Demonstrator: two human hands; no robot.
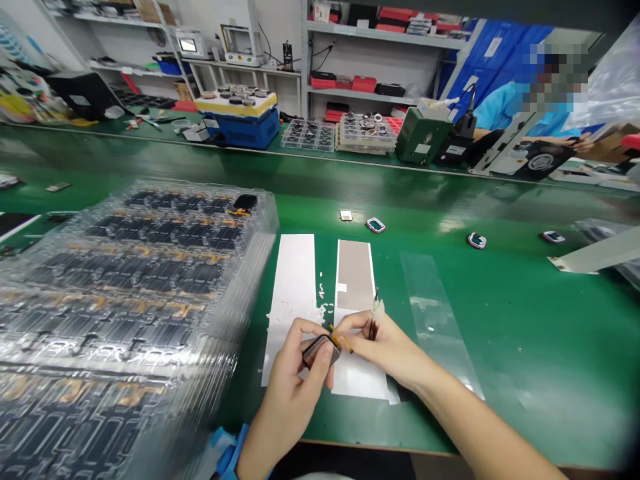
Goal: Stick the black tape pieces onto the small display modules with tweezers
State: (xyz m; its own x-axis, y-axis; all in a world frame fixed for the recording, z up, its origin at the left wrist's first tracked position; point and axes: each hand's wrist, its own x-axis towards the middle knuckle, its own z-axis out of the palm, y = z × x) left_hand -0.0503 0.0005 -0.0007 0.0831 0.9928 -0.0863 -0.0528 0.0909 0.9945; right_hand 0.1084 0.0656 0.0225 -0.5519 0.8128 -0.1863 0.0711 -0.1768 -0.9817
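Your left hand (pixel 293 383) has a firm grip on a small dark part (pixel 321 351), just over a white sheet (pixel 361 377) on the green bench (pixel 525 373). Your right hand (pixel 385 343) has a narrow grip on thin tweezers (pixel 373 327). Stacked clear trays (pixel 125 300) sit to the left.

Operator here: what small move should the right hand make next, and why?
I'd probably have the right hand shed the white shred from its black-tipped tweezers first: it clings near the tips, close to the amber flex ribbon on the dark rounded module in the left hand, and might stick there.
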